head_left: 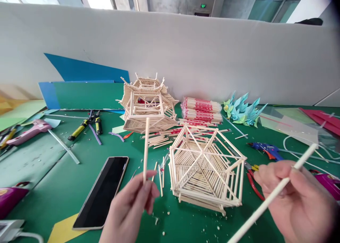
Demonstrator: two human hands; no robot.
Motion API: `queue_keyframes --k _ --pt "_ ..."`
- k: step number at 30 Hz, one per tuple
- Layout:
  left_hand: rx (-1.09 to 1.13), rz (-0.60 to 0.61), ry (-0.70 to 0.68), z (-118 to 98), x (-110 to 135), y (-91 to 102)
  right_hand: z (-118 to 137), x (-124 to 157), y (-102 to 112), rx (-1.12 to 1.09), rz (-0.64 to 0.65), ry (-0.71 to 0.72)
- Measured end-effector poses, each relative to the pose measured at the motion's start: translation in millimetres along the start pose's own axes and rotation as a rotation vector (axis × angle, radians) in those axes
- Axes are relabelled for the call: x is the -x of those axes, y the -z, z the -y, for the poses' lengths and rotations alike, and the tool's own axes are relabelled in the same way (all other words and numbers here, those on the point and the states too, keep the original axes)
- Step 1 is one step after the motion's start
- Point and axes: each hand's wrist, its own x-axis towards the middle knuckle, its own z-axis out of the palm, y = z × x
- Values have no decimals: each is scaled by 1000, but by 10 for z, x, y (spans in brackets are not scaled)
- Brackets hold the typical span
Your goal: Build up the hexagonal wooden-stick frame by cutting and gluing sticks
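Observation:
My left hand (134, 204) pinches a short thin wooden stick (146, 147), which points upward. In my right hand (297, 197) is a white stick (265, 206), slanting down to the lower left; it looks like a glue stick, though I cannot be sure. Between my hands stands a six-sided frame (203, 197) built of wooden sticks, with spokes meeting over a slatted floor. Behind it is a pavilion model (146, 106) of the same sticks. Loose stick pieces (160, 179) lie just right of my left hand.
A phone (103, 191) lies left on the green table. Bundled sticks (202, 108) and blue paper shapes (244, 110) sit at the back. A blue glue gun (265, 149) and red-handled pliers (253, 184) lie right; a pink glue gun (30, 131) and wire strippers (79, 128) lie left.

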Motion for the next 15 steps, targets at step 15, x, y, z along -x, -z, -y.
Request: queue_keyframes --k 15 --pt "37 63 245 454 -428 161 -75 51 73 238 75 77"
